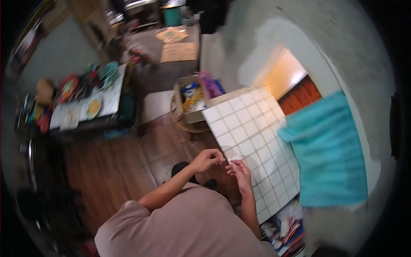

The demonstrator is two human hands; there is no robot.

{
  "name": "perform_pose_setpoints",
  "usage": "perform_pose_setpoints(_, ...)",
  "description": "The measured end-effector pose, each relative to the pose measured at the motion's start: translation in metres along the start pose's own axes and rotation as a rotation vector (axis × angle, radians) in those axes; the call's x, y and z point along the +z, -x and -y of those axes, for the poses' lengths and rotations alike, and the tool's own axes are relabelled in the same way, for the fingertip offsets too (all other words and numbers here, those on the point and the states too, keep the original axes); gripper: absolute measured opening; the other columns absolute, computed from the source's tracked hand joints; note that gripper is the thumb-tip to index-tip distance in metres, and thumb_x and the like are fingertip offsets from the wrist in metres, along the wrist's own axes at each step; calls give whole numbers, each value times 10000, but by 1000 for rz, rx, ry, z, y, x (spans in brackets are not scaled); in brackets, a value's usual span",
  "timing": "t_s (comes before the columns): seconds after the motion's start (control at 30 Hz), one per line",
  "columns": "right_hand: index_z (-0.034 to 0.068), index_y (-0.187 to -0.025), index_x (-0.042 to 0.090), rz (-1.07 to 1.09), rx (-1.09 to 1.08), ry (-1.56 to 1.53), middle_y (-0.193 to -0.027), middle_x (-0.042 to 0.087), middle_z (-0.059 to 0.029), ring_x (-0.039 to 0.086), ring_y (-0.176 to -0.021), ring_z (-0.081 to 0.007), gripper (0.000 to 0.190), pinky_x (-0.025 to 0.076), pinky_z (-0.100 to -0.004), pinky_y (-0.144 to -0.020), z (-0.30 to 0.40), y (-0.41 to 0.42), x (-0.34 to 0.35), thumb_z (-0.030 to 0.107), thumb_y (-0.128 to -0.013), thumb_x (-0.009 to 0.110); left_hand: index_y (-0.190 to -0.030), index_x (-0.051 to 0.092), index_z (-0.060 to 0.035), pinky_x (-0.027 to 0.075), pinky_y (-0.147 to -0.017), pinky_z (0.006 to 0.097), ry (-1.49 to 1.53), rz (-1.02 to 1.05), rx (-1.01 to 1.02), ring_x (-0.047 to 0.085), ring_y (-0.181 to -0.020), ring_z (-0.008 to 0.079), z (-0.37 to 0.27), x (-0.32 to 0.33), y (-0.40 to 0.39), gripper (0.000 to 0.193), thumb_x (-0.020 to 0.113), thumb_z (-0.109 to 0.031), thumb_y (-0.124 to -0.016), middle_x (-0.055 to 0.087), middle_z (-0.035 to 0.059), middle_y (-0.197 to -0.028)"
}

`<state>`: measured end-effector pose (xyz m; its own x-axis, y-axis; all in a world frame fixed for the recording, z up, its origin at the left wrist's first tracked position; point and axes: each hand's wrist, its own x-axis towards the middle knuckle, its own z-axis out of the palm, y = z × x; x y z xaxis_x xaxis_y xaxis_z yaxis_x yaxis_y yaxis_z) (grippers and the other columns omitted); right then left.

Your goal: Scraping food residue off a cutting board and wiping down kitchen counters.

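My left hand is raised in front of my body, its fingers curled and the thumb near the index finger. Close to its right is my right hand, with loosely bent fingers partly apart. A small gap separates the two hands. Blur hides whether anything thin or small is between the fingers of either one. Both hands are by the left edge of a white tiled counter, and a shadow falls on its tiles beside them.
Beyond the counter hangs a turquoise cloth. An open box of packets stands ahead. To the left, a cluttered table holds a plate. Cardboard lies farther off. Assorted items crowd below the counter's near end, above the wooden floor.
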<state>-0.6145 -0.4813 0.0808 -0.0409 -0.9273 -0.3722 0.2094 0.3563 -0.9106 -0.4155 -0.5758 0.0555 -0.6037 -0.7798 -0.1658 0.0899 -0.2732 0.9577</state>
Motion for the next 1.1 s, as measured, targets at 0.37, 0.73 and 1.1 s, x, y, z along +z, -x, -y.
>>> perform_pose_setpoints(0.37,13,-1196,606,64,-140,-119,-990,688,-71,643,-906,-128,248,535,-282,-822,-13,-59,97,183,-1028,540,-793,437,-139,354,-636,277,288,-111,-146,422,-676,106,0,-115,21,286,445,-300,-1030,422,-28,-737)
perform_pose_setpoints(0.73,48,-1112,647,-912,-343,-461,-955,699,-56,644,-844,-115,243,515,-264,-737,-148,125,137,261,-1016,580,-1083,606,-66,394,-685,243,-110,728,-333,499,-732,90,-1,-62,-32,131,540,-141,-999,534,-6,-786)
perform_pose_setpoints(1.1,81,-1110,656,-1655,-479,-688,-927,703,-35,589,-750,-89,178,457,-236,-701,-238,358,66,182,-1017,543,-1035,632,-38,448,-715,262,-277,1096,-410,550,-762,105,51,179,77,167,544,-177,-1008,597,16,-823)
